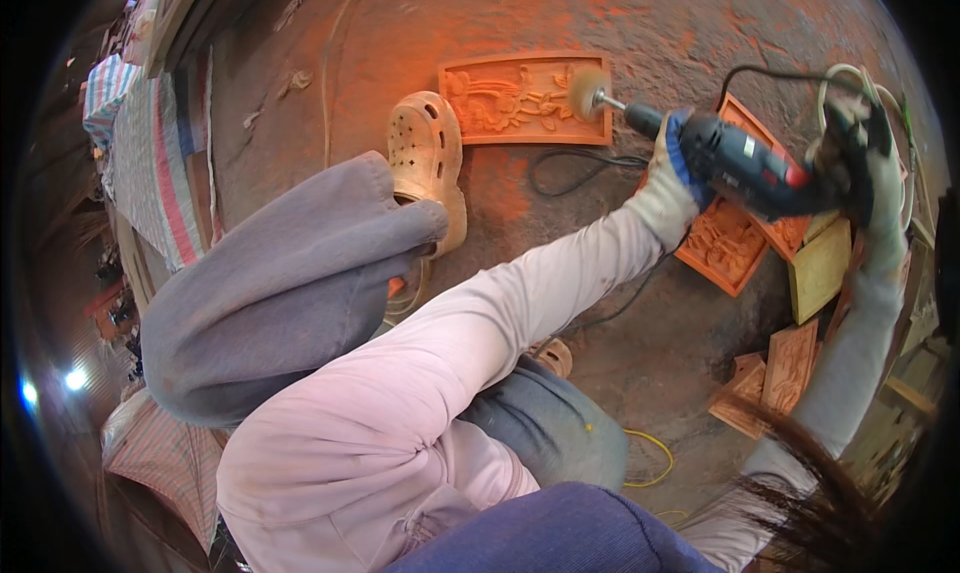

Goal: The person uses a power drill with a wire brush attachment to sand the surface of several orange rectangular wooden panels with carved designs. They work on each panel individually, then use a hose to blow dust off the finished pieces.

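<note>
Orange dust streaks a worn brown floor (pixel 290 123) as a worker's left hand (pixel 670 178), in a white-and-blue glove, clamps its fingers around the front of a dark-blue power tool with a red switch (pixel 735 163). The right hand (pixel 866 153), in a black-and-white glove, closes its fingers on the rear grip. A round tan brush (pixel 588 93) sits over the right end of a carved orange wooden panel (pixel 490 133), beside a tan perforated clog (pixel 430 143).

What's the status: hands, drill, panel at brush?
Left hand around drill, up front; right hand on its rear grip. Brush at right end of carved panel. Clog at panel's left end.
</note>
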The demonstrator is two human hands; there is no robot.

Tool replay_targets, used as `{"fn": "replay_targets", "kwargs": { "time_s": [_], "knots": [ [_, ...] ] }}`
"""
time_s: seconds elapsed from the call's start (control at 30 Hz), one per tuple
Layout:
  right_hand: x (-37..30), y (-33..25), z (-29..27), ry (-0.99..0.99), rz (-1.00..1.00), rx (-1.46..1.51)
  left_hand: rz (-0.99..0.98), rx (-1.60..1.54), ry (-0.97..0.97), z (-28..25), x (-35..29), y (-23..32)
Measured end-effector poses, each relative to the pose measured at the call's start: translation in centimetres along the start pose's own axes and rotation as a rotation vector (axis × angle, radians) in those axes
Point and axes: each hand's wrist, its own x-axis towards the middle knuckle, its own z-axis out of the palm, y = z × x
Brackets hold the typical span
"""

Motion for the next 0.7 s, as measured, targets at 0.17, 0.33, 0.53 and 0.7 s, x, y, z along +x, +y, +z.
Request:
{"fn": "replay_targets", "kwargs": {
  "time_s": [0.17,0.33,0.53,0.7],
  "knots": [
    [-8.2,5.4,8.3,0.259,0.039,0.231,-0.006,0.18,0.225,-3.3,-8.9,4.2],
    [-13.3,10.2,21.0,0.505,-0.014,0.585,0.074,0.457,0.376,-3.9,-14.9,12.7],
    [-13.3,11.2,25.6,0.722,-0.071,0.813,-0.024,0.655,0.413,-2.0,-13.4,16.2],
    [-11.4,11.0,26.0,0.571,0.001,0.916,-0.01,0.596,0.363,-2.8,-14.2,19.1]
  ]
}}
